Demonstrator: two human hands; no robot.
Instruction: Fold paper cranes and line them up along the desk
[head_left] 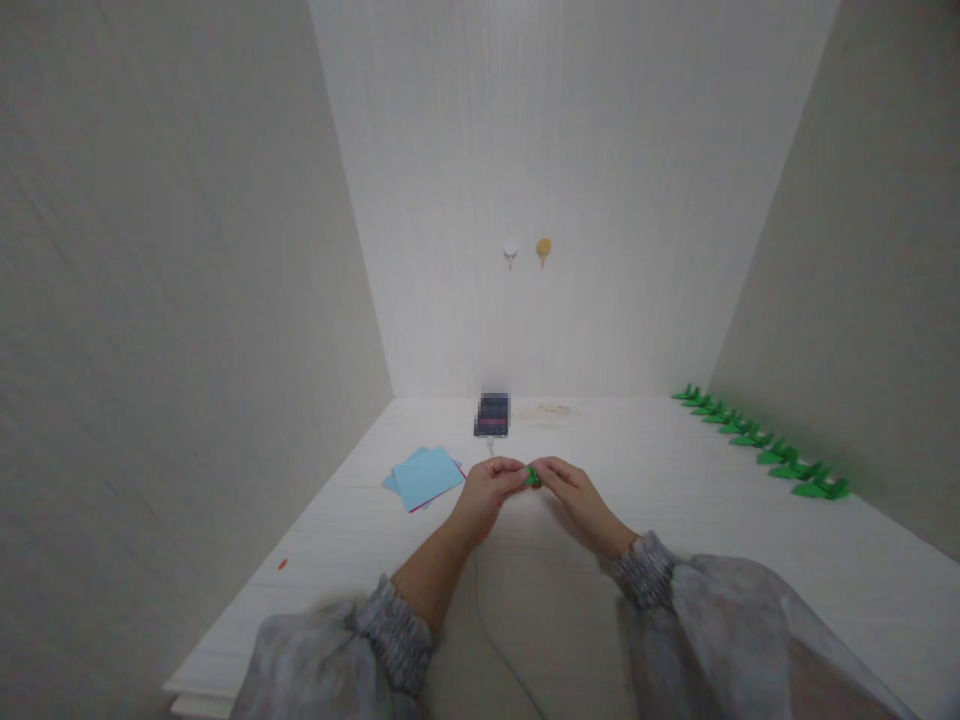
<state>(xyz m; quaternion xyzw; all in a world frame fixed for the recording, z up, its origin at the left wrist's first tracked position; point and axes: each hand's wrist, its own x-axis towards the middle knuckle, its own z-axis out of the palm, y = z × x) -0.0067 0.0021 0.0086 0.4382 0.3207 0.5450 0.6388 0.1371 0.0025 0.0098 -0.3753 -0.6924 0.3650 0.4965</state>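
Between my two hands, over the middle of the white table, is a small piece of folded green paper (532, 477). My left hand (487, 492) pinches it from the left, fingers closed, a ring on one finger. From the other side my right hand (574, 490) grips the same paper with its fingertips. Much of the paper is hidden by the fingers, so its exact shape cannot be made out. To the left of my left hand lies a stack of square paper sheets (427, 478), light blue on top with a pink edge showing below.
A row of several folded green paper figures (780, 455) runs along the table's right side. A phone (493, 415) with a cable (487, 620) lies near the back wall. Two hooks (544, 247) hang on that wall. An orange scrap (283, 564) lies near the left edge.
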